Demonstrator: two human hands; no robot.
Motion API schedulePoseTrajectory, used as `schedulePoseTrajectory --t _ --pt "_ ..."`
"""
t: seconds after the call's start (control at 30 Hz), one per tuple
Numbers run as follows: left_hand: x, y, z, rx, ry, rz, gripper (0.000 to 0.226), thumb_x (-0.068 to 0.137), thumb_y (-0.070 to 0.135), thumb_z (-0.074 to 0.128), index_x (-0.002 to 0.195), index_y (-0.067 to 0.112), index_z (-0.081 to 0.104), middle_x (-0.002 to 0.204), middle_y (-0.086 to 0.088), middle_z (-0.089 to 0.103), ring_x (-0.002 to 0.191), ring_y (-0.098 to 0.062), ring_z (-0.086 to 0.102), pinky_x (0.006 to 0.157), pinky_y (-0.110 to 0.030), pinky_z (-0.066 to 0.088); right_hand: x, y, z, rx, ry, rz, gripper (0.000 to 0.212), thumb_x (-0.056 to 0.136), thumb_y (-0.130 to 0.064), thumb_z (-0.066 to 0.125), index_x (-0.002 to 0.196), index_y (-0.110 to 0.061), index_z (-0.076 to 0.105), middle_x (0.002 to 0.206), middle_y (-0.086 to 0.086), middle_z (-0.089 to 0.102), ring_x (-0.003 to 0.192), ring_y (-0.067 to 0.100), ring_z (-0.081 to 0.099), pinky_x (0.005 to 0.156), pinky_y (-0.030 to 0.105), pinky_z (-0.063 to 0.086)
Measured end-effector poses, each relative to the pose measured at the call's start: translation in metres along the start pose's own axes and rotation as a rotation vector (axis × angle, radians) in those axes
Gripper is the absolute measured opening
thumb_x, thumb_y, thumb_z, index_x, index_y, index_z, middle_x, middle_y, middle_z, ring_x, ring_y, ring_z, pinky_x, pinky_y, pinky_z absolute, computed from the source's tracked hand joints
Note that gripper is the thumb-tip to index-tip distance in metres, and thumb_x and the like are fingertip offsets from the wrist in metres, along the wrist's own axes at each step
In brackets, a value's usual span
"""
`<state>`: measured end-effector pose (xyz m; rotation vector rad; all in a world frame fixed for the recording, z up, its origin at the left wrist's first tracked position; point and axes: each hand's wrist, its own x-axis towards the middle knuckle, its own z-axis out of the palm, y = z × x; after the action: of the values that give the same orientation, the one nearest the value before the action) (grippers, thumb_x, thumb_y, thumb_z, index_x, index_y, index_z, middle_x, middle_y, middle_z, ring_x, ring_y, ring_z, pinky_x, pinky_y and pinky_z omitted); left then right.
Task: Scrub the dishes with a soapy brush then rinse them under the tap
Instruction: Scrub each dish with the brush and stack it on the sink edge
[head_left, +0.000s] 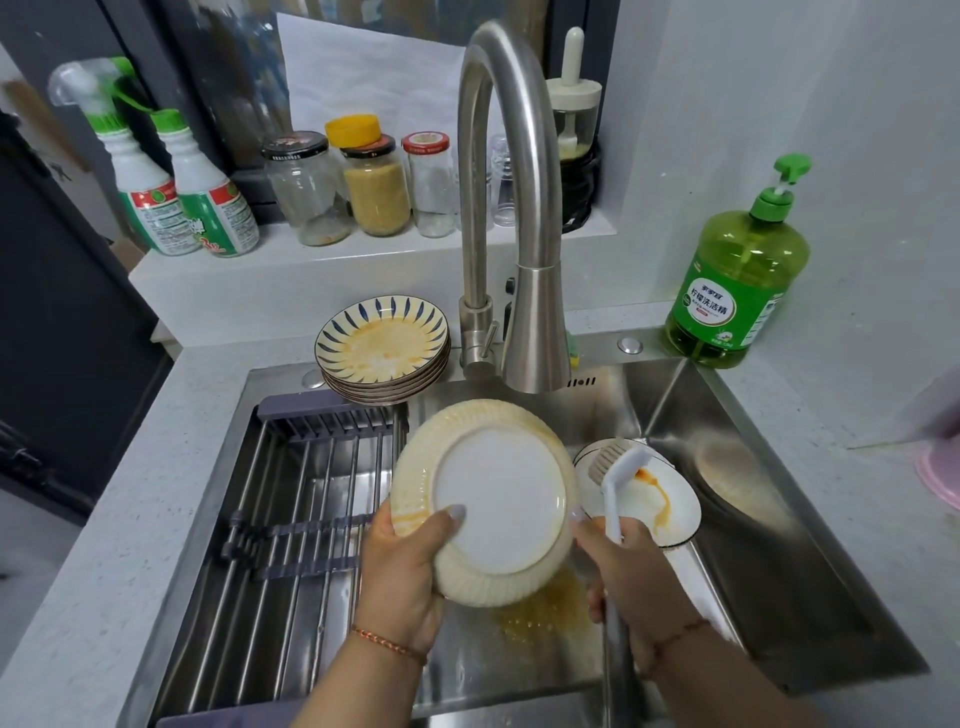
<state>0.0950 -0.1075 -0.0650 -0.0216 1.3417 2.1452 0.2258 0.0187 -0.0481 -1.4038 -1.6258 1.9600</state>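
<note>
My left hand (402, 577) grips a cream ribbed plate (493, 499) by its lower left rim, tilted over the steel sink (779, 597), its white underside toward me and orange smears on the rim. My right hand (631, 582) holds a white dish brush (615, 473) by its handle, the bristle head up beside the plate's right edge. Behind the brush a white plate with an orange streak (670, 499) lies in the sink. A stack of several blue-patterned dirty plates (384, 345) sits at the sink's back left. The tap (519, 234) arches above; no water runs.
A green dish soap pump bottle (737, 280) stands at the back right. A metal drying rack (306, 519) spans the sink's left half. Jars (376, 182) and spray bottles (176, 187) line the back ledge. Orange greasy water pools on the sink floor (540, 613).
</note>
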Motion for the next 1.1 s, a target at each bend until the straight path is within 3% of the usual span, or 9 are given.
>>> schedulePoseTrajectory --t 0.1,0.2,0.3,0.4,0.57,0.73,0.8,0.97,1.1 --pt "-0.006 -0.009 0.002 -0.019 0.001 -0.004 0.061 0.054 -0.005 0.076 0.112 0.008 0.059 0.101 -0.017 0.071 0.088 -0.029 0.069 0.072 -0.043 0.058 -0.003 0.001 0.007 0.052 -0.017 -0.022 0.045 0.081 -0.035 0.071 0.101 -0.001 0.049 0.056 0.005 0.048 0.036 0.011 0.041 0.036 0.022 0.038" --pt "-0.009 -0.012 -0.003 0.026 -0.041 -0.004 0.076 0.047 0.008 0.082 0.118 0.006 0.057 0.11 -0.022 0.067 0.097 -0.034 0.065 0.083 -0.05 0.055 -0.002 0.0 0.001 0.053 -0.031 -0.051 0.042 0.08 -0.029 0.073 0.108 -0.01 0.048 0.064 0.007 0.051 0.038 0.011 0.04 0.037 0.024 0.038" --pt "-0.005 -0.002 -0.012 0.117 -0.113 -0.053 0.073 0.045 0.016 0.082 0.114 0.007 0.059 0.107 -0.018 0.069 0.092 -0.029 0.068 0.072 -0.043 0.056 0.004 -0.004 -0.012 -0.05 -0.095 -0.068 0.041 0.081 -0.028 0.073 0.11 -0.016 0.047 0.07 0.007 0.053 0.04 0.012 0.04 0.038 0.024 0.037" --pt "0.006 0.014 -0.016 0.226 -0.176 -0.138 0.07 0.048 0.011 0.083 0.112 0.001 0.057 0.102 -0.019 0.068 0.083 -0.029 0.069 0.065 -0.038 0.057 0.008 -0.012 -0.023 -0.211 -0.192 -0.088 0.04 0.08 -0.028 0.073 0.11 -0.025 0.046 0.074 0.01 0.056 0.042 0.015 0.041 0.038 0.026 0.038" --pt "0.011 0.029 -0.011 0.377 -0.41 -0.324 0.06 0.054 0.0 0.081 0.111 0.002 0.061 0.107 -0.023 0.069 0.097 -0.04 0.066 0.081 -0.049 0.056 0.012 -0.024 -0.029 -0.326 -0.266 -0.122 0.041 0.078 -0.025 0.075 0.109 -0.029 0.048 0.08 0.012 0.06 0.037 0.014 0.041 0.036 0.024 0.037" --pt "0.015 0.026 -0.006 0.492 -0.316 -0.156 0.058 0.048 -0.001 0.081 0.103 0.003 0.064 0.098 -0.019 0.072 0.093 -0.038 0.068 0.084 -0.05 0.056 0.016 -0.026 -0.029 -0.298 -0.131 -0.092 0.022 0.092 -0.019 0.056 0.115 -0.02 0.055 0.053 0.009 0.054 0.036 0.016 0.045 0.038 0.022 0.04" --pt "0.017 0.026 -0.008 0.548 -0.246 -0.085 0.053 0.047 0.0 0.079 0.098 0.007 0.065 0.09 -0.011 0.074 0.089 -0.034 0.069 0.082 -0.047 0.057 0.012 -0.025 -0.032 -0.187 -0.078 -0.019 0.024 0.094 -0.008 0.046 0.115 -0.015 0.055 0.054 0.015 0.052 0.039 0.019 0.048 0.039 0.023 0.042" --pt "0.02 0.028 -0.016 0.616 -0.189 0.008 0.055 0.044 0.007 0.084 0.095 0.007 0.066 0.092 -0.014 0.074 0.087 -0.032 0.07 0.078 -0.047 0.058 -0.013 -0.011 -0.029 -0.075 -0.196 0.042 0.015 0.095 -0.001 0.041 0.088 0.003 0.054 0.059 0.016 0.051 0.042 0.025 0.046 0.042 0.029 0.041" --pt "0.013 0.027 -0.013 0.811 -0.261 0.071 0.044 0.051 0.004 0.085 0.089 0.016 0.066 0.081 0.001 0.073 0.075 -0.012 0.069 0.069 -0.029 0.058 -0.013 -0.023 -0.027 -0.223 -0.157 -0.059 0.022 0.095 -0.005 0.041 0.079 0.0 0.055 0.046 0.007 0.043 0.028 0.02 0.039 0.036 0.022 0.035"
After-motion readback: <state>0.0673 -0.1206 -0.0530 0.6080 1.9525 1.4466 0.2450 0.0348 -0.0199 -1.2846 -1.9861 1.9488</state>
